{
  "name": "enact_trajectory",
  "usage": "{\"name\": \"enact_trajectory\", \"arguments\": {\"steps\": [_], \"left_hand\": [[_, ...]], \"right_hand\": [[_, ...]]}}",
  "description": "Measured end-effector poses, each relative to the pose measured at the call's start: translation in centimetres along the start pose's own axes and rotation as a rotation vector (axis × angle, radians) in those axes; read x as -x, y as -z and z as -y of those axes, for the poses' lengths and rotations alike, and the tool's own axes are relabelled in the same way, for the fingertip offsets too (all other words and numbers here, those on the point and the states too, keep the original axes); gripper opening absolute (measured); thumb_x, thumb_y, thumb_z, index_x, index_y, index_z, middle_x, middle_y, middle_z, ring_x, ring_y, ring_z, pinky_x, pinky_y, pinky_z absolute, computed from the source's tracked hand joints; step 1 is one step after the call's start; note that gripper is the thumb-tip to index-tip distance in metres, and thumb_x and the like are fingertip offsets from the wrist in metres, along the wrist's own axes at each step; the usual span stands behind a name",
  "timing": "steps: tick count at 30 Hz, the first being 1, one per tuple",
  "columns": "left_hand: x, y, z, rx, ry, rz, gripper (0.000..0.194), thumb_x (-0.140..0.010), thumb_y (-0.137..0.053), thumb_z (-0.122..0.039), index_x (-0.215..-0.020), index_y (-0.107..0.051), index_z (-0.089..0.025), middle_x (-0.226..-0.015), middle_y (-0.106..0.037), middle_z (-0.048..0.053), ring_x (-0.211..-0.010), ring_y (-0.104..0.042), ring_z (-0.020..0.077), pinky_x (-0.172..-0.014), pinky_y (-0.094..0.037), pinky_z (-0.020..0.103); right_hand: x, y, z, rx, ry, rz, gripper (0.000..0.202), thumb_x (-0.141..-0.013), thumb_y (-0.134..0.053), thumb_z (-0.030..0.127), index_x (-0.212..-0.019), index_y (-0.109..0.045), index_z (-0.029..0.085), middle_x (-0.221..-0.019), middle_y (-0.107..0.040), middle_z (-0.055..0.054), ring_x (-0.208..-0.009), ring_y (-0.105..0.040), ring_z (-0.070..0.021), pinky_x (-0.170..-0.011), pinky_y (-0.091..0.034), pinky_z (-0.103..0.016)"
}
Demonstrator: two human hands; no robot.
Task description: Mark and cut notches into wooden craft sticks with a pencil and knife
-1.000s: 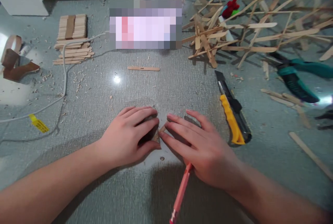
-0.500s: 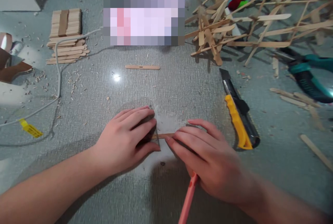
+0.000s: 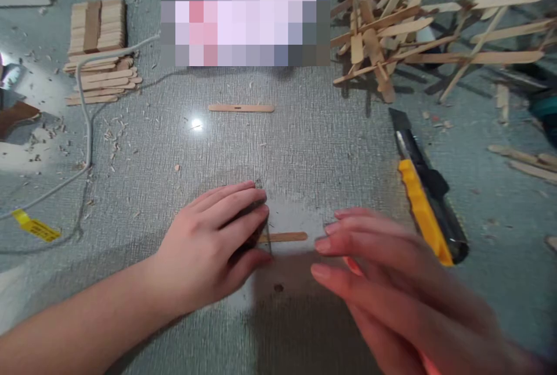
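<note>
I've got my left hand (image 3: 211, 238) half-curled over a wooden stick (image 3: 290, 237), its grip hidden from me, while my right hand (image 3: 402, 291), fingers loosely parted, cradles a pencil (image 3: 353, 266).

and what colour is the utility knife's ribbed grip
The ribbed grip is yellow, showing best in the head view.

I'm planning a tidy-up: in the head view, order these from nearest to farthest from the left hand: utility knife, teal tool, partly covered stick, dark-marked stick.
1. Partly covered stick: under the left hand, its end showing to the right.
2. Dark-marked stick: beyond the hand.
3. Utility knife: to the right.
4. Teal tool: far right, at the picture's edge.
</note>
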State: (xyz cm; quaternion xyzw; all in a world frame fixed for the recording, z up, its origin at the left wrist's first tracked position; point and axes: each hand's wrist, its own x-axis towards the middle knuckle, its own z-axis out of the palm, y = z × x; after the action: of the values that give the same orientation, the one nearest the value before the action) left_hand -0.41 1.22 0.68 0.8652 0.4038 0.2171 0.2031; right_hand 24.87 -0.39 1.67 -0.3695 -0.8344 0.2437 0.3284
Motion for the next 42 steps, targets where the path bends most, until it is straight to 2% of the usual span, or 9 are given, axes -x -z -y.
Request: {"name": "enact_trajectory", "arguments": {"steps": [3,6,11,16,21,24,28,42], "left_hand": [[-0.1,0.0,0.0,-0.002,0.005,-0.005,0.037,-0.090,-0.070,-0.031,-0.121,-0.067,-0.010,-0.131,-0.068,0.014,-0.126,-0.062,0.0286,-0.105,-0.057,0.047],[-0.2,0.0,-0.1,0.006,0.009,-0.012,0.037,-0.089,-0.072,-0.031,-0.119,-0.068,-0.011,-0.130,-0.069,0.013,-0.125,-0.063,0.0277,-0.104,-0.057,0.046],[-0.3,0.1,-0.1,0.025,0.027,-0.011,0.036,-0.086,-0.074,-0.031,-0.116,-0.070,-0.011,-0.128,-0.069,0.014,-0.122,-0.065,0.0286,-0.102,-0.058,0.046],[-0.4,0.0,-0.1,0.031,0.027,-0.006,0.034,-0.086,-0.074,-0.031,-0.114,-0.071,-0.012,-0.127,-0.070,0.013,-0.122,-0.065,0.0286,-0.102,-0.058,0.046],[-0.3,0.0,-0.1,0.045,0.029,-0.013,0.031,-0.087,-0.072,-0.028,-0.113,-0.071,-0.011,-0.125,-0.070,0.013,-0.123,-0.065,0.0273,-0.104,-0.057,0.044],[-0.4,-0.1,-0.1,0.048,0.033,-0.006,0.031,-0.087,-0.072,-0.027,-0.113,-0.072,-0.011,-0.126,-0.070,0.013,-0.123,-0.065,0.0273,-0.105,-0.057,0.044],[-0.4,-0.1,-0.1,0.053,0.025,-0.006,0.032,-0.086,-0.073,-0.026,-0.113,-0.072,-0.010,-0.126,-0.069,0.014,-0.123,-0.065,0.0271,-0.106,-0.056,0.043],[-0.4,-0.1,-0.1,0.044,0.013,0.004,0.031,-0.088,-0.070,-0.026,-0.115,-0.071,-0.010,-0.128,-0.069,0.014,-0.124,-0.065,0.0269,-0.109,-0.055,0.045]], "right_hand": [[-0.8,0.0,-0.3,-0.162,-0.064,0.078,0.026,-0.088,-0.047,0.008,-0.107,-0.060,0.020,-0.102,-0.064,-0.007,-0.090,-0.067,-0.0189,-0.075,-0.058,-0.032],[-1.7,-0.8,-0.8,-0.365,-0.070,0.088,0.014,-0.091,-0.047,0.011,-0.096,-0.056,0.022,-0.088,-0.062,-0.002,-0.071,-0.062,-0.0124,-0.059,-0.053,-0.025],[-2.0,-1.9,-0.8,-0.356,-0.080,0.122,0.014,-0.088,-0.054,0.007,-0.087,-0.055,0.021,-0.090,-0.061,-0.001,-0.071,-0.060,-0.0085,-0.060,-0.051,-0.020],[-1.8,-2.2,-0.9,-0.355,-0.139,0.087,0.019,-0.084,-0.055,0.004,-0.091,-0.058,0.021,-0.092,-0.060,-0.001,-0.072,-0.060,-0.0078,-0.064,-0.051,-0.022],[-1.7,-2.5,-0.9,-0.386,-0.136,0.029,0.023,-0.083,-0.059,0.002,-0.091,-0.053,0.023,-0.085,-0.065,0.001,-0.074,-0.064,-0.0084,-0.067,-0.052,-0.021],[-1.8,-2.6,-0.8,-0.350,-0.168,-0.007,0.023,-0.081,-0.061,0.003,-0.084,-0.051,0.023,-0.084,-0.064,0.002,-0.069,-0.062,-0.0078,-0.061,-0.051,-0.021],[-1.8,-2.6,-0.7,-0.317,-0.176,0.006,0.024,-0.080,-0.061,0.004,-0.080,-0.048,0.024,-0.080,-0.061,0.003,-0.062,-0.059,-0.0072,-0.053,-0.047,-0.020],[-1.9,-2.8,-0.9,-0.266,-0.153,0.028,0.026,-0.080,-0.060,0.003,-0.078,-0.044,0.024,-0.078,-0.063,0.002,-0.063,-0.059,-0.0071,-0.053,-0.047,-0.021]]}}
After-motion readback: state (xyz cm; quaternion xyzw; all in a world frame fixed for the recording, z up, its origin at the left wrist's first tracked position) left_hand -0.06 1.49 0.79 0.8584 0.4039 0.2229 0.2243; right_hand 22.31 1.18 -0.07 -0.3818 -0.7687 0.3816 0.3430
